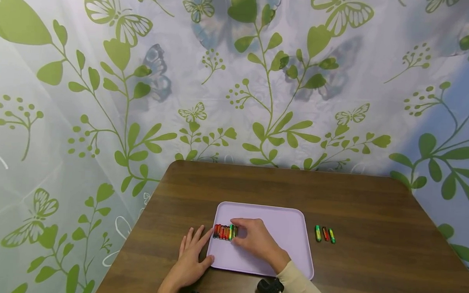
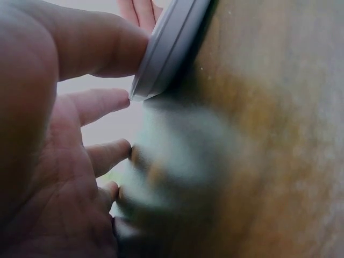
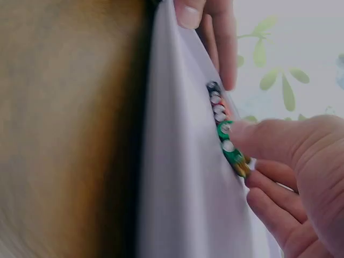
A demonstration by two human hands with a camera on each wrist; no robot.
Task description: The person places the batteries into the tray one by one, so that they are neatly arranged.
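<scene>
Leaf-and-butterfly curtain (image 1: 221,90), pale, behind one brown wood-grain table (image 1: 275,186). Lilac tray (image 1: 285,234), shallow-rimmed; left hand (image 1: 189,261) at its left edge, fingers spread and gripping nothing, seemingly bracing it against sliding. Row of batteries (image 1: 222,232), on the tray's left part, packed side by side, presumably so none rolls. Right hand (image 1: 258,240), thumb and fingertips pinching a green battery (image 1: 230,232) by its ends, a hold suited to so tight a row. Three loose batteries (image 1: 325,234), on the wood right of the tray. Finish: slim glossy cylinders, red-and-black or green-and-yellow, some ends silvery.
</scene>
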